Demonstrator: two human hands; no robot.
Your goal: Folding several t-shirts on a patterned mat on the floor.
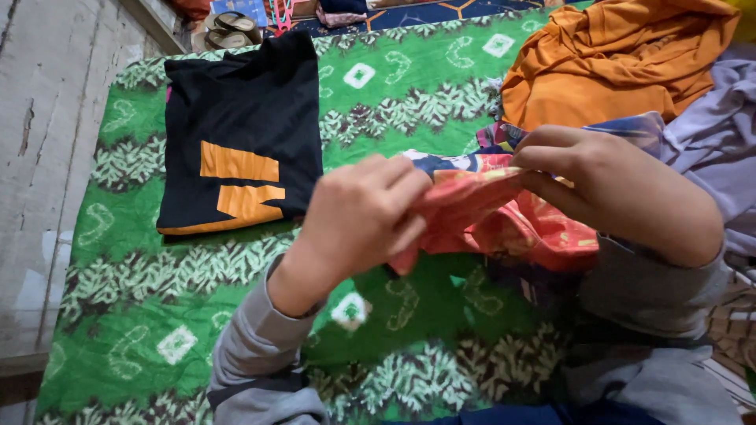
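The left hand (358, 216) and the right hand (618, 193) both grip a red-orange patterned cloth garment (504, 216), holding it up between them above a green bedspread printed with white leaf and square motifs (142, 299). The fingers (405, 201) of the left hand are curled shut on the garment's left end, with the fabric bunched under them and a small fold hanging just below. The fingers of the right hand are pinched closed on the garment's upper right edge, so the cloth stretches between the two sets of fingers and sags beneath the right hand. Both wrists end in grey sleeves (260, 338).

Well to the left of the left fingers, a folded black T-shirt with orange blocks on it (240, 134) lies flat on the bedspread. Beyond the right fingers, a crumpled orange cloth (614, 63) lies in a heap, and a pale lilac fabric (717, 142) spreads just to the right of that hand. A blue-edged patterned cloth (630, 126) shows just behind the right fingers, touching the orange heap. Far beyond the left fingers, at the upper edge, a pair of sandals (228, 30) rests on the floor beside a worn concrete floor strip (47, 118).
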